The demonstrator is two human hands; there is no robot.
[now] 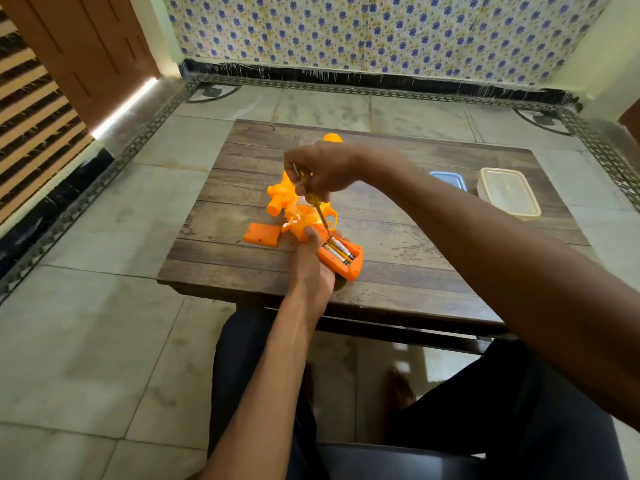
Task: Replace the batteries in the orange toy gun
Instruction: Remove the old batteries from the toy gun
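The orange toy gun (pixel 289 206) lies on a low wooden table (pixel 398 271), its grip end near me with the battery bay uncovered. Batteries (pixel 339 252) sit side by side inside the bay. My left hand (pixel 313 261) grips the gun's handle beside the bay, thumb pressed on the orange body. My right hand (pixel 325 168) holds a yellow-handled screwdriver (pixel 317 206) above the gun, its tip angled down to the upper end of the batteries. The removed orange battery cover (pixel 262 234) rests on the table just left of the gun.
A clear plastic container (pixel 508 192) and its blue lid (pixel 448 180) stand at the table's right side. The table sits on a tiled floor with a patterned wall behind. My dark-trousered legs and a bare foot (pixel 398 389) are below the near edge.
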